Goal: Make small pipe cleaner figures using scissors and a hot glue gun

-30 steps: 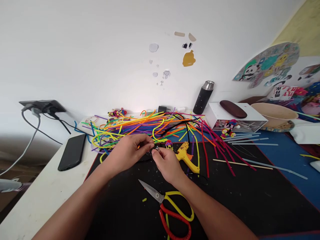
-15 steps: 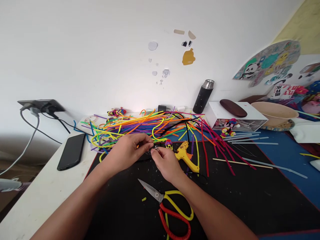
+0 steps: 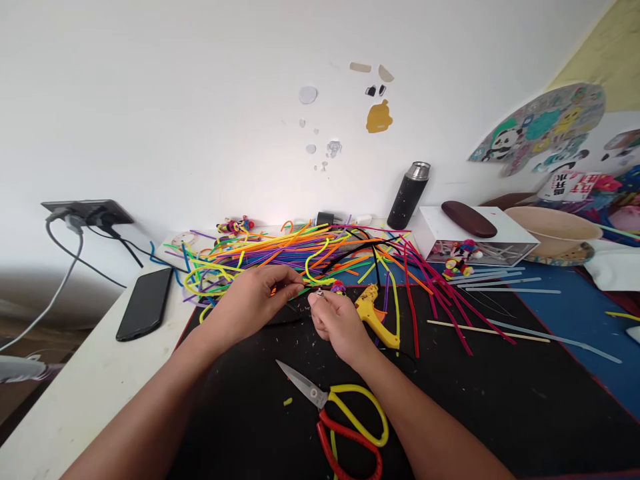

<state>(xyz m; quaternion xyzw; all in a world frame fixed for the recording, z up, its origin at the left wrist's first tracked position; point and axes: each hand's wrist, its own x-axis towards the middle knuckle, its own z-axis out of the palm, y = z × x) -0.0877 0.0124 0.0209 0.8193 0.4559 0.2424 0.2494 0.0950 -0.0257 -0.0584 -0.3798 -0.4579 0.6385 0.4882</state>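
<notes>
My left hand is closed in a pinch above the black mat, with a thin dark strand at its fingertips. Just to its right, my right hand is also closed, thumb pressed on the fingers. A small black-and-white piece pokes out above that thumb, mostly hidden by the hand. Behind the right hand shows the red and purple top of a little pipe-cleaner figure. A yellow glue gun lies right beside this hand. Nearer me, scissors with red and yellow handles lie partly open.
Behind my hands spreads a pile of colourful pipe cleaners. A phone lies at left, below a socket with cables. A black flask, a white box, a bowl, glue sticks and a wooden stick are at right.
My hands have drawn slightly apart, the right one shifting right. It now covers more of the little figure behind it. The scissors and glue gun stay where they lie.
</notes>
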